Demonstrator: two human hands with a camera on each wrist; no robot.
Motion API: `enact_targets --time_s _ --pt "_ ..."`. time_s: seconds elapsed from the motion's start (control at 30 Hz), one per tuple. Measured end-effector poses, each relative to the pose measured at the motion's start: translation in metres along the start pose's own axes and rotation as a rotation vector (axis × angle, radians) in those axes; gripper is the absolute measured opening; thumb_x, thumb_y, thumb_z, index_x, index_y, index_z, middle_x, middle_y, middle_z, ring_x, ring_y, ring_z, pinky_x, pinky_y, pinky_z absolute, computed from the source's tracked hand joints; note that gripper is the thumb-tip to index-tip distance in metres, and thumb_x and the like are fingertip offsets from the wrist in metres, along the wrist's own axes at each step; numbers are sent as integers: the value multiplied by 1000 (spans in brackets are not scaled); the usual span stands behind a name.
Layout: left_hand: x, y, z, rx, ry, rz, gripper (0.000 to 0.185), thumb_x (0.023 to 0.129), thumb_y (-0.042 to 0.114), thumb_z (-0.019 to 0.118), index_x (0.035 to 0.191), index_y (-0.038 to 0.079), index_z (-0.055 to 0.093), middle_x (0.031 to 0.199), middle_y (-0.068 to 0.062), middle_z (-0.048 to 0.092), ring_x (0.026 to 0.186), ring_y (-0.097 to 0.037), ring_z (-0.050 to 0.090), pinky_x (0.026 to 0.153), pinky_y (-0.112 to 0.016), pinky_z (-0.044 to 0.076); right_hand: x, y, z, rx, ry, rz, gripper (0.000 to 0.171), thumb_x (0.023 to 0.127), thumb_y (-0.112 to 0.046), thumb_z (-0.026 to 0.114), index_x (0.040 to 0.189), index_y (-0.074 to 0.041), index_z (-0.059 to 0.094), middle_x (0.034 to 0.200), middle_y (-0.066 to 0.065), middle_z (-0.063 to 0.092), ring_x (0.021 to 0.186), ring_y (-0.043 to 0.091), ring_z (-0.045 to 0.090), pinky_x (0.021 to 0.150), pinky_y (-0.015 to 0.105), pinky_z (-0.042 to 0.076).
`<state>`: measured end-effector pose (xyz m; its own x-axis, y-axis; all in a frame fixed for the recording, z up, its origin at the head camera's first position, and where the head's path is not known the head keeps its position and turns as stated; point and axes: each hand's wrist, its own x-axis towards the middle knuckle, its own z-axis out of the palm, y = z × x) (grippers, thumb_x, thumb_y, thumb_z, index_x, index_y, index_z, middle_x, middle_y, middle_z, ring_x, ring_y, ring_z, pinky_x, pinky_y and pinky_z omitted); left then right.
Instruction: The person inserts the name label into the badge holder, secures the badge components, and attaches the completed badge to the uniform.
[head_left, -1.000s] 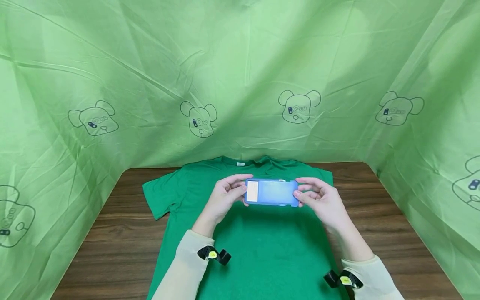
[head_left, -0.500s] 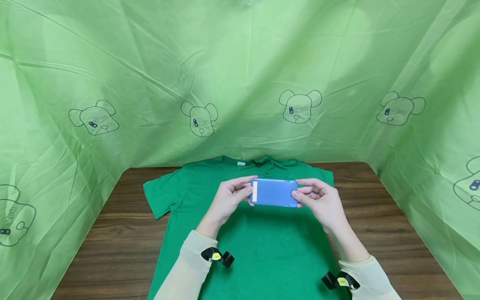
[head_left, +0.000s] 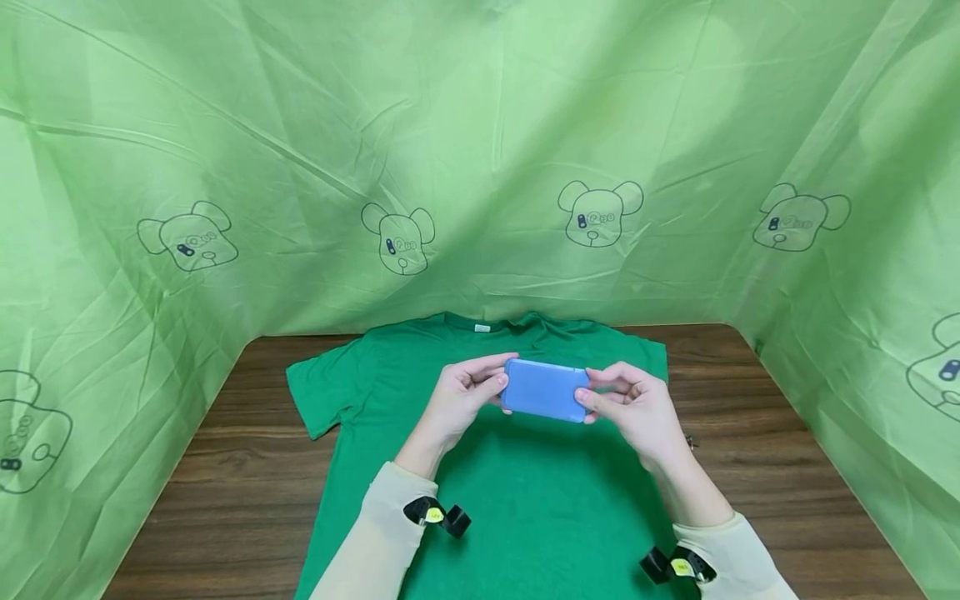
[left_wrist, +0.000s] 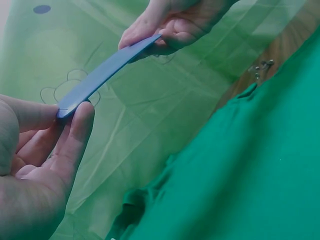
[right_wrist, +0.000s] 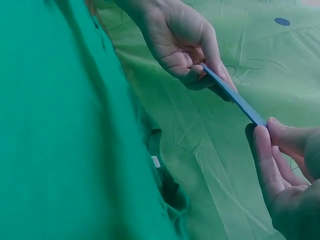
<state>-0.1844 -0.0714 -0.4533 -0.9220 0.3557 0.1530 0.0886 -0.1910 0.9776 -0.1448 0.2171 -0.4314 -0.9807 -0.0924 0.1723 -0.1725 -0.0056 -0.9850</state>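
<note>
A thin blue card holder [head_left: 545,389], flat with a plain face and rounded corners, is held up by both hands above the green T-shirt [head_left: 510,500]. My left hand [head_left: 467,390] pinches its left end between thumb and fingers. At the opposite end my right hand [head_left: 633,404] pinches it with the thumb on the near face. The left wrist view shows the card holder [left_wrist: 102,75] almost edge-on, slightly bowed, with fingertips at both ends. From the right wrist the card holder [right_wrist: 235,95] is also a narrow blue edge between the hands.
The T-shirt lies spread on a brown wooden table [head_left: 240,483], collar at the far side. A small metallic item [head_left: 691,440] lies beside the right forearm. Light green cloth [head_left: 480,150] printed with bear outlines walls in the back and sides.
The card holder has shortened as its two parts slid together; the pale label strip at its left has gone from view. The left hand has moved slightly right, the right hand slightly left and down.
</note>
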Motion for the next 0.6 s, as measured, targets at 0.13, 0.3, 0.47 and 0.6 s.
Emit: enact_targets --time_s 0.13,0.3,0.47,0.6 --pt "0 1 -1 -10 -10 -2 38 109 1 66 146 1 68 125 -21 78 85 -20 79 75 -34 65 0 0 1 37 -13 -9 23 94 9 81 111 16 68 110 4 83 79 17 81 65 38 66" --pt "0 0 1 -29 -13 -11 37 109 0 65 146 0 68 126 -21 77 88 -19 80 76 -33 65 1 2 0 92 -32 -31 18 94 12 79 109 11 69 106 6 83 80 16 80 64 34 65" --pt "0 4 3 -45 -16 -25 38 109 0 65 147 0 67 130 -22 76 91 -20 81 76 -33 66 2 1 -2 129 -43 -51 17 94 14 78 107 6 71 103 7 83 78 15 79 63 31 65" --pt "0 7 3 -34 -23 -28 39 109 1 65 148 -1 66 131 -22 75 90 -19 80 77 -34 65 2 1 -2 142 -48 -44 18 94 15 77 107 5 71 101 7 82 78 15 78 63 29 64"
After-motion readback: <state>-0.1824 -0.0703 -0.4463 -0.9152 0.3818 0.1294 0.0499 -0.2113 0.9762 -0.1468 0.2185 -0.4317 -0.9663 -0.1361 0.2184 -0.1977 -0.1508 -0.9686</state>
